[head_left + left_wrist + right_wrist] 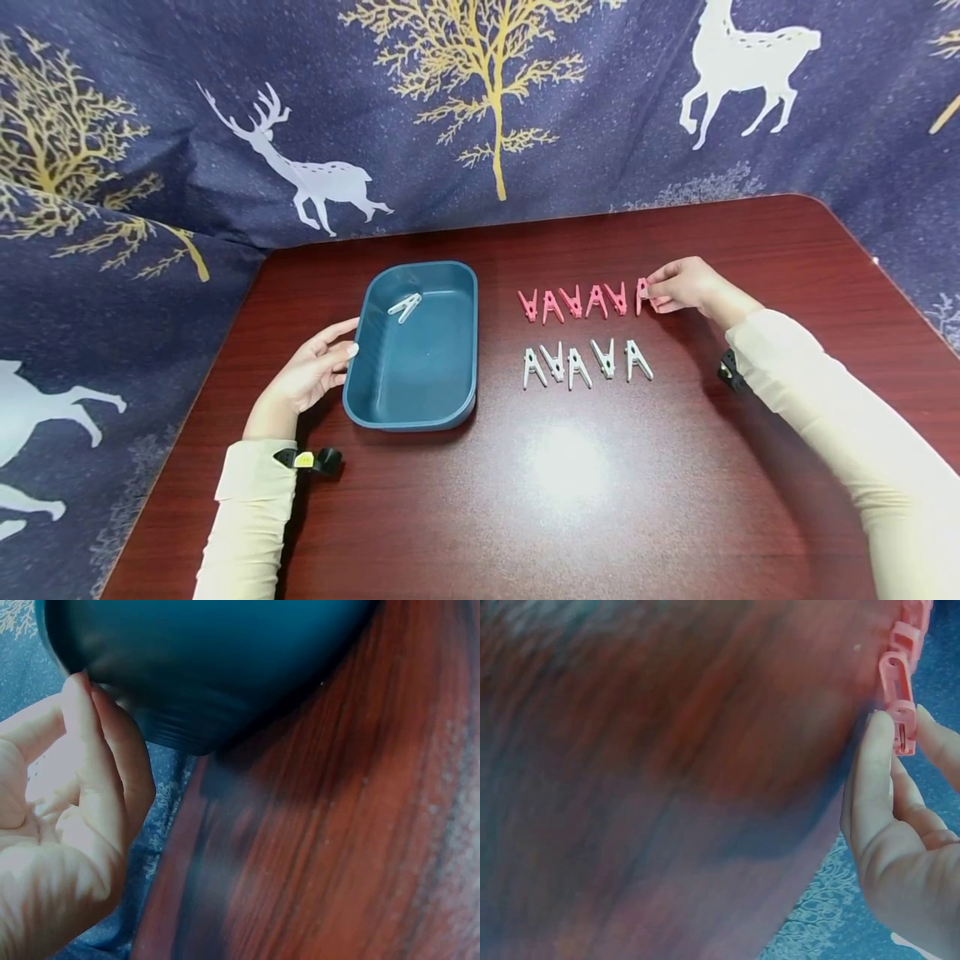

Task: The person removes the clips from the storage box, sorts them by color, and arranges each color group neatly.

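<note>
My left hand is at the left side of a blue plastic bin, its fingertips touching the rim and outer wall. The left wrist view shows those fingers bent gently against the bin's side. Inside the bin, near its far left corner, lies a white clothespin. My right hand pinches a pink-red clothespin between thumb and fingers, at the right end of a row of pink-red clothespins. In the right wrist view, its pinched end is between the fingertips.
Nearer me, several white clothespins form a second row, their directions mixed. Everything stands on a glossy dark red wooden table. A blue cloth with deer and trees hangs behind the table's far edge.
</note>
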Action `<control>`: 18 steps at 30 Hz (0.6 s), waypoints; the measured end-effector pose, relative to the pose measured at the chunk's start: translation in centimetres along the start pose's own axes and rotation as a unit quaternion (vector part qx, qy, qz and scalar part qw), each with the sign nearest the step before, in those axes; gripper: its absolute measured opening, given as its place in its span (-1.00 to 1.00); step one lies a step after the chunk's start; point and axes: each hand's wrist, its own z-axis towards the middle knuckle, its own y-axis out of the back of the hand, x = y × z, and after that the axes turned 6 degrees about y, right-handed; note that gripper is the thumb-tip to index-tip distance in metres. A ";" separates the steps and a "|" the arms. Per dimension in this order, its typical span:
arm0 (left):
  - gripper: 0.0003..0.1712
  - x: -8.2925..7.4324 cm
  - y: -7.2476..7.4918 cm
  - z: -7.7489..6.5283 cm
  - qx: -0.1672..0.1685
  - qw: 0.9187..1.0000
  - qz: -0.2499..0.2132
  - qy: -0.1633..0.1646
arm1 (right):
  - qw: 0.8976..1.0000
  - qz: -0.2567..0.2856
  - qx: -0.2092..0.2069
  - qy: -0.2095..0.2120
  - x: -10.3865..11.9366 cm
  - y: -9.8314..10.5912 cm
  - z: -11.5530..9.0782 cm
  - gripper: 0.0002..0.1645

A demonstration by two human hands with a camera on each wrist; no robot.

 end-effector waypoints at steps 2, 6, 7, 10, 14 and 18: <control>-0.50 0.0 0.0 0.0 -0.001 1.000 0.002 0.002 | 1.000 0.002 0.002 -0.005 -0.3 0.1 0.1 -0.43; -0.51 0.1 0.1 0.1 0.003 1.000 0.001 -0.004 | 1.000 0.001 0.002 -0.006 -0.5 0.1 0.2 -0.43; -0.51 0.1 0.2 0.1 0.005 1.000 -0.001 -0.006 | 1.000 0.001 0.000 -0.004 -0.5 0.1 0.2 -0.43; -0.51 0.1 0.2 0.1 0.010 1.000 -0.006 -0.011 | 1.000 -0.008 -0.008 0.005 -0.5 -0.1 0.3 -0.47; -0.50 0.1 0.2 0.0 0.011 1.000 -0.002 -0.008 | 0.999 -0.028 -0.019 0.013 -0.5 -0.5 0.3 -0.50; -0.49 0.1 0.0 0.1 0.010 1.000 0.008 -0.007 | 0.999 -0.042 -0.025 0.012 -0.6 -0.5 0.2 -0.50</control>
